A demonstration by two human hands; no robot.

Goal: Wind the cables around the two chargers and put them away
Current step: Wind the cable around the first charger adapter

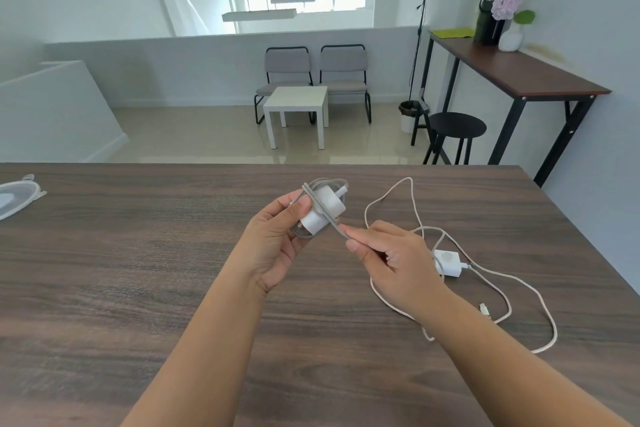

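My left hand (277,239) holds a white charger (323,210) above the dark wooden table (138,270). A grey cable (322,208) is looped around the charger in several turns. My right hand (391,253) pinches the free end of that grey cable just right of the charger and holds it taut. A second, smaller white charger (448,262) lies on the table behind my right hand. Its long pale cable (519,288) sprawls loose in wide loops to the right, with its plug end (485,309) lying free.
A round mesh pouch (15,196) lies at the table's far left edge. Beyond the table stand a white side table (298,107), two grey chairs, a black stool (457,128) and a tall dark desk (519,74) along the right wall.
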